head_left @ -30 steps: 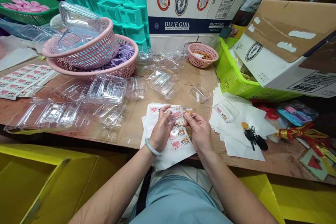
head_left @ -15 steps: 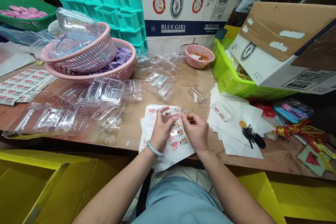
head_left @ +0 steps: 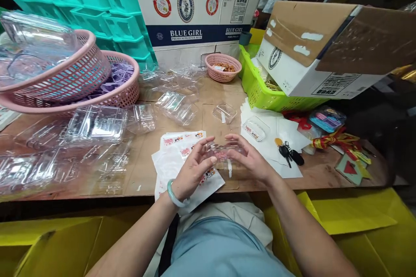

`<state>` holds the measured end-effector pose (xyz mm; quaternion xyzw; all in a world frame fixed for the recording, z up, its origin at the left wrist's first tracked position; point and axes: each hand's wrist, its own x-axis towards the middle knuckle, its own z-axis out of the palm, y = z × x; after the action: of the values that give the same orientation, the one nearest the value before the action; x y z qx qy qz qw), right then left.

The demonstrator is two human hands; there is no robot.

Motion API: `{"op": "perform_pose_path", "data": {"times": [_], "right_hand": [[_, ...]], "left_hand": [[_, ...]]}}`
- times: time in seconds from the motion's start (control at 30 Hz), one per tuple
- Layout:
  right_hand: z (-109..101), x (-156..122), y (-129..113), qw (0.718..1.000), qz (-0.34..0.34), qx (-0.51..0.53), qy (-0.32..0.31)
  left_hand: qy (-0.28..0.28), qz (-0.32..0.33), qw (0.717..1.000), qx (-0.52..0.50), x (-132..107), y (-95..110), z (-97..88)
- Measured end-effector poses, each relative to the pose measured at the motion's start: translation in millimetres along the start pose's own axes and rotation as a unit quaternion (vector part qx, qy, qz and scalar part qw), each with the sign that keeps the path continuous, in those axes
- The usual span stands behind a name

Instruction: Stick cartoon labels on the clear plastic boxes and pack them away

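Both my hands hold a small clear plastic box (head_left: pixel 224 154) with a pink sticker on it, just above the table's front edge. My left hand (head_left: pixel 192 172), with a pale green bangle on its wrist, cups the box's left end with curled fingers. My right hand (head_left: pixel 251 160) grips its right end. Under them lies a white sticker sheet (head_left: pixel 182 147) printed with pink and cartoon labels. Another stickered clear box (head_left: pixel 255 128) rests on white backing papers (head_left: pixel 286 134) to the right.
Clear plastic boxes (head_left: pixel 94 123) are scattered at left and centre. Two stacked pink baskets (head_left: pixel 81 82) stand at back left, a small pink basket (head_left: pixel 223 67) and a green crate (head_left: pixel 269 95) at back right. Black keys (head_left: pixel 289 153) lie on the papers. Yellow cartons (head_left: pixel 351 225) stand below.
The view has shifted to the right. My hands have moved the clear box slightly toward me and off the sticker sheet, fingers now spread around its ends.
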<state>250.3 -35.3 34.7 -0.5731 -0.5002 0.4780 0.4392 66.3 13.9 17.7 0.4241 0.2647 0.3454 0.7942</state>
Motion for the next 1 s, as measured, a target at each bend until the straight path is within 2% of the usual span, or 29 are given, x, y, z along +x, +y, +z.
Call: {"op": "perform_pose_path", "data": {"times": [0.1,0.17,0.23,0.3,0.37,0.4,0.43,0.47,0.53,0.63,0.7,0.73,0.77,0.83,0.9,0.97,1.0], "right_hand": [[-27,-12,24,0.990,-0.049,-0.082,0.105],[-46,-12,45,0.958,-0.091,-0.181,0.202],[-62,-8,63,0.906,-0.127,-0.308,0.261],[-70,-4,71,0.843,-0.152,-0.424,0.295],[-65,0,68,0.789,-0.170,-0.481,0.342],[-57,1,63,0.776,-0.180,-0.485,0.361],[-45,2,56,0.776,-0.192,-0.476,0.367],[-31,3,49,0.789,-0.204,-0.457,0.356],[3,7,35,0.848,-0.214,-0.390,0.289],[47,20,20,0.951,-0.154,-0.230,0.140],[62,31,15,0.990,-0.080,-0.108,0.040],[65,37,13,0.996,-0.057,-0.065,0.014],[66,41,11,0.997,-0.054,-0.050,0.017],[67,46,7,0.983,-0.117,-0.114,0.084],[69,43,3,0.936,-0.217,-0.241,0.136],[74,37,2,0.895,-0.277,-0.327,0.127],[78,34,3,0.886,-0.287,-0.344,0.118]], "left_hand": [[-0.014,0.003,0.998,0.059,3,-7,-4.5],[0.019,0.055,0.982,0.179,4,-6,-15.7],[0.079,0.123,0.930,0.336,6,1,-33.9],[0.152,0.140,0.852,0.481,7,11,-56.0],[0.193,0.088,0.785,0.583,9,21,-76.2],[0.196,0.055,0.766,0.610,10,26,-83.7],[0.194,0.030,0.757,0.623,10,29,-88.8],[0.188,0.018,0.757,0.625,10,32,-91.3],[0.166,0.021,0.783,0.598,9,39,-89.1],[0.085,-0.003,0.880,0.467,3,50,-76.9],[0.029,-0.056,0.937,0.345,-3,58,-71.0],[0.017,-0.087,0.952,0.292,-6,60,-69.9],[0.018,-0.115,0.962,0.246,-8,61,-69.9],[0.041,-0.153,0.973,0.166,-12,60,-71.5],[0.069,-0.163,0.979,0.105,-15,56,-72.1],[0.080,-0.150,0.983,0.073,-16,53,-69.3],[0.076,-0.137,0.985,0.071,-15,53,-66.8]]}}
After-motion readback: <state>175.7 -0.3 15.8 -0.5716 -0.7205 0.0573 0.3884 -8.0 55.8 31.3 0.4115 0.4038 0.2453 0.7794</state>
